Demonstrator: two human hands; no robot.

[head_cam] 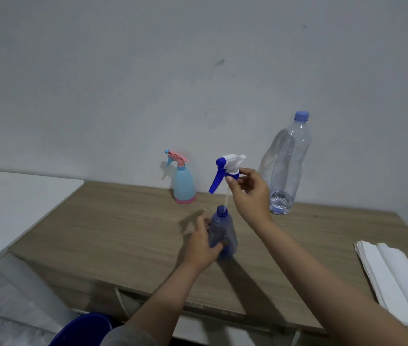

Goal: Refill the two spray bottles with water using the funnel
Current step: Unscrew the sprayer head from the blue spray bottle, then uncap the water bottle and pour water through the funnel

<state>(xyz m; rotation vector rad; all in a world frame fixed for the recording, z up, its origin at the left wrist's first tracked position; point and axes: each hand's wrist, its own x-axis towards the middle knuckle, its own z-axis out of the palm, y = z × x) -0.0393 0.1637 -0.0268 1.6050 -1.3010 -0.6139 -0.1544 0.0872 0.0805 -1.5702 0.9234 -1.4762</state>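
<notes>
Head view, centre of frame: the blue spray bottle stood upright on the wooden table, neck uncapped.
Left hand: wrapped round the lower body of the blue spray bottle, thumb on the near side, fingers curled behind, holding it steady.
Right hand: pinched the collar of the trigger head between thumb and fingertips, raised above the bottle.
Dip tube: thin, pale, hanging from the trigger head with its lower end at or just inside the bottle's mouth; exact depth could not be told.
Step in hand (judged): the trigger head looked to be coming off so the neck would be free for the funnel.
How to do it well (judged): lift straight up until the tube clears, keep the left-hand grip low so the light bottle does not tip, set the head down within reach.
Bottle appearance: translucent blue plastic, waisted below the neck; its water level could not be read.
Upper centre: second spray bottle, light blue with pink base and trigger, capped, against the wall.
Right of centre: clear water bottle, blue cap on, a little water at the bottom.
Funnel: not seen.
Lower right: stack of white paper.
</notes>
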